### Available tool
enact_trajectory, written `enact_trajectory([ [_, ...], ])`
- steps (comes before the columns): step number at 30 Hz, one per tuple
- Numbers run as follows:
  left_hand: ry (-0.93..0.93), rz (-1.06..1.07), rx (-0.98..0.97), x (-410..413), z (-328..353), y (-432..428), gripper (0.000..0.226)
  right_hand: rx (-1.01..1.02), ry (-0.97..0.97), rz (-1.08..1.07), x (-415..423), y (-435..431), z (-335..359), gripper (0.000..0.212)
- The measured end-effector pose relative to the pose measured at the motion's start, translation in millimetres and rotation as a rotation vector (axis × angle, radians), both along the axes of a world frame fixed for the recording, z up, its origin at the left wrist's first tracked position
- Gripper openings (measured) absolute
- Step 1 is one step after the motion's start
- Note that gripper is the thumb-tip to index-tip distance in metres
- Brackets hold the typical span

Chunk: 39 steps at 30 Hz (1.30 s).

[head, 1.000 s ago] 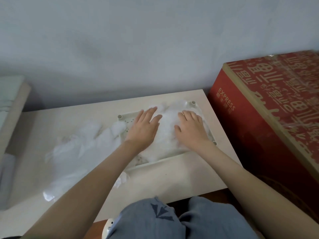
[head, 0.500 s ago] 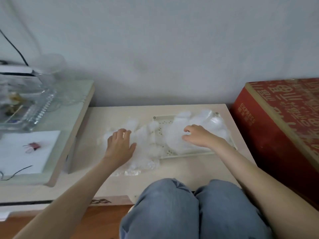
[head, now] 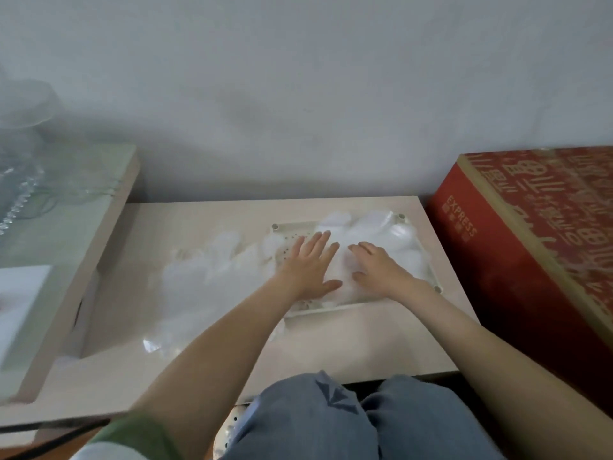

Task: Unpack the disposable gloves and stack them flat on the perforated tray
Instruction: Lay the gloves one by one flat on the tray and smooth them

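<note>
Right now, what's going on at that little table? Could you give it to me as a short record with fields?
surface: pale table
tray: white perforated tray, on the right part of the table
on tray: pile of clear gloves
off tray: loose gloves on the table, left of the tray
hands: left hand flat on the pile, fingers straight; right hand rests on it alongside
nearby: red box to the right of the table
</note>
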State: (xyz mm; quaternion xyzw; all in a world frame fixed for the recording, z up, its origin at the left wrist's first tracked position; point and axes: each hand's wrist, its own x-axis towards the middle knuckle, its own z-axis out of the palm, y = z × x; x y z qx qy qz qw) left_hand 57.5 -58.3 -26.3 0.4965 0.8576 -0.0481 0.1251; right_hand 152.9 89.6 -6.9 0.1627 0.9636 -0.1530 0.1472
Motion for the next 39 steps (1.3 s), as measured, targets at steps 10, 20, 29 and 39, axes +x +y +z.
enact_trajectory([
  [10,-0.184,0.022,0.169,-25,-10,12,0.077,-0.018,0.338,-0.164,-22,51,-22,0.038],
  [20,0.084,-0.042,0.552,-36,-34,57,0.042,-0.346,0.446,-0.237,-37,67,-9,0.008],
  [29,0.089,-0.001,0.523,-34,-54,61,0.047,-0.148,0.35,-0.16,-38,77,-32,0.009],
  [39,0.149,-0.018,0.442,-30,-52,57,0.054,-0.265,0.536,-0.401,-40,93,-21,0.009],
])
